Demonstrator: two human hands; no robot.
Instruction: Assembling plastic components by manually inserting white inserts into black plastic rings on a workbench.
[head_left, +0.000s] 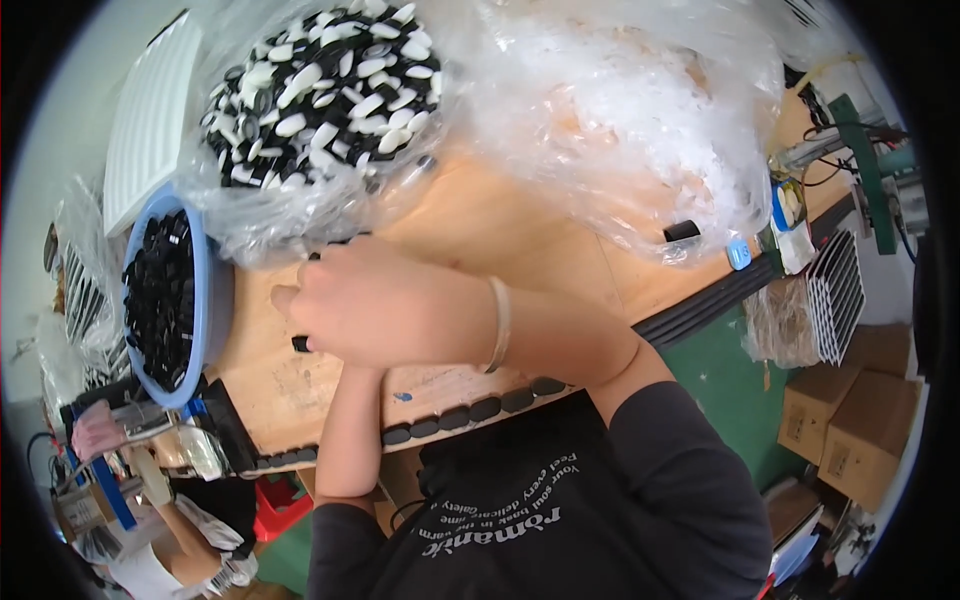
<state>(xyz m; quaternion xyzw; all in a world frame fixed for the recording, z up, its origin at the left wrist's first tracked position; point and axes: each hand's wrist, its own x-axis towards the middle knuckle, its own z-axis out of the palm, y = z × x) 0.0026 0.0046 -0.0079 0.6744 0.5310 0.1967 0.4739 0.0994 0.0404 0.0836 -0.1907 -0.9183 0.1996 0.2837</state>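
As right grip (350, 310) hides left grip | black piece (300, 344) at near edge | closures unclear

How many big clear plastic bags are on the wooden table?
2: the left bag, holding black and white pieces, and the right bag, spread out beside it. More could be hidden underneath.

1 bare strip of table, hemmed in by 2 plastic bags
The open wood of the table (535, 240) runs between the bag of black and white pieces (275, 225) and the crumpled clear bag (620, 110), widening toward the right forearm (570, 335). The blue basin (217, 310) blocks the left; the right hand (370, 305), overlapping the left forearm (348, 430), bars the near middle.
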